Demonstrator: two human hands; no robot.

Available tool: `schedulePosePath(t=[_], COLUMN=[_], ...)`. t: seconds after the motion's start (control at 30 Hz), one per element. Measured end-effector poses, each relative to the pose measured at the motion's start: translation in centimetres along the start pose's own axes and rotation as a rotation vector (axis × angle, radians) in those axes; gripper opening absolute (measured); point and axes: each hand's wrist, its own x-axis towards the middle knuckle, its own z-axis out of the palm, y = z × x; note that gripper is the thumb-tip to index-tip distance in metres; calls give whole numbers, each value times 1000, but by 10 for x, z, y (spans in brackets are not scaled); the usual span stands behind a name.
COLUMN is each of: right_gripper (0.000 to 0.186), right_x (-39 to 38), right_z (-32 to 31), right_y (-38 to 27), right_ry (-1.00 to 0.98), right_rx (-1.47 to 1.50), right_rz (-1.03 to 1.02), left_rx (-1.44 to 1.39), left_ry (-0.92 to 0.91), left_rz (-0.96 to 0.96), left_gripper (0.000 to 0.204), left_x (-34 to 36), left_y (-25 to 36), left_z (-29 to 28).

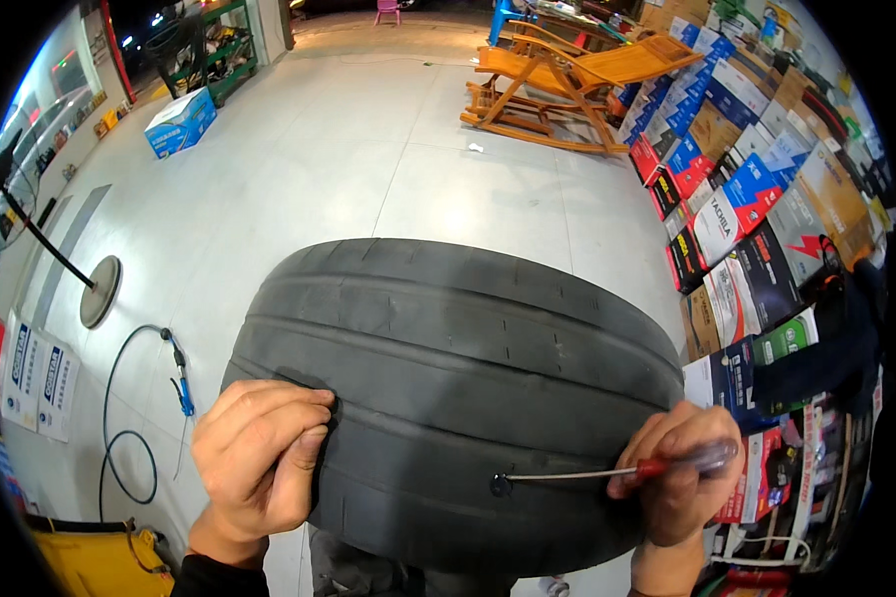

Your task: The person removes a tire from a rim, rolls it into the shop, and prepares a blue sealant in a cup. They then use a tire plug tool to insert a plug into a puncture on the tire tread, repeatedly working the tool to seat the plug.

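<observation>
A worn black tire (418, 383) stands in front of me with its grooved tread facing up. My right hand (679, 488) is closed around the red and clear handle of a screwdriver (567, 476). The thin metal shaft lies low across the tread, and its tip meets a small dark round spot (501, 486) there. At the tire's left side, my left hand (254, 453) is closed in a pinch, thumb against fingers, right beside the tread. Whatever sits between those fingertips, if anything, is too dark to make out.
A blue air hose (114, 398) with a nozzle lies on the floor at left, near a round-based stand (100, 292). Stacked boxes (737, 209) line the right side. Farther back are a wooden reclining chair (577, 80) and a blue box (181, 122).
</observation>
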Motion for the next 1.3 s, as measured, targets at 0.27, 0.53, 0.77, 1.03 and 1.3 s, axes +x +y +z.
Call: schedulePosePath(t=[0.27, 0.53, 0.77, 1.03, 1.3], right_gripper=[33, 30, 21, 33, 26], right_x=[4, 22, 72, 35, 41], right_z=[14, 40, 57, 81, 66], right_y=[1, 0, -15, 19, -19], right_ry=[23, -93, -694, -183, -242], right_rx=[-153, -188, -357, -348, -261], right_rz=[-46, -116, -203, -317, -285], left_rx=[-16, 0, -34, -41, -63], left_ry=[-27, -36, -100, -91, -123], left_rz=[-29, -27, -32, -101, -77], left_gripper=[8, 10, 18, 8, 11], left_x=[5, 0, 4, -4, 7], left_y=[-7, -19, -27, -26, -18], left_z=[2, -7, -15, -16, -16])
